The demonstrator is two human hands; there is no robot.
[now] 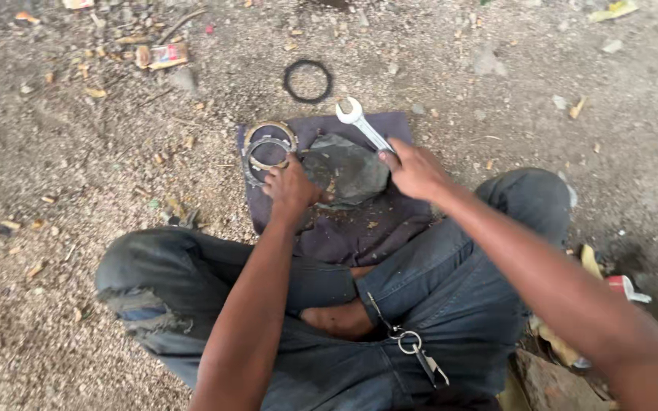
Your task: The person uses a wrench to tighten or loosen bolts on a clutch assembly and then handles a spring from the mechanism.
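Shiny metal wrench [363,125] w/ bright, smooth finish. Dull metal rings [266,151] on matt dark cloth [359,228]. Ground [78,152]: rough, gritty dirt.

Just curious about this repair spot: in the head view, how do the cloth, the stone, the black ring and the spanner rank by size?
1. Cloth, clearly largest.
2. Stone.
3. Spanner, partly hidden in the right hand.
4. Black ring, though it lies farther away, so its place against the spanner is unsure.

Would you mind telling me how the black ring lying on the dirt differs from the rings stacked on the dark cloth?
The thin black ring lies alone on bare ground, untouched; the stacked metal rings sit on the dark purple cloth under the left hand. The black ring is plain and dark; the stacked ones look tan and grey, one with a notched edge. Both are flat, open circles of similar width.
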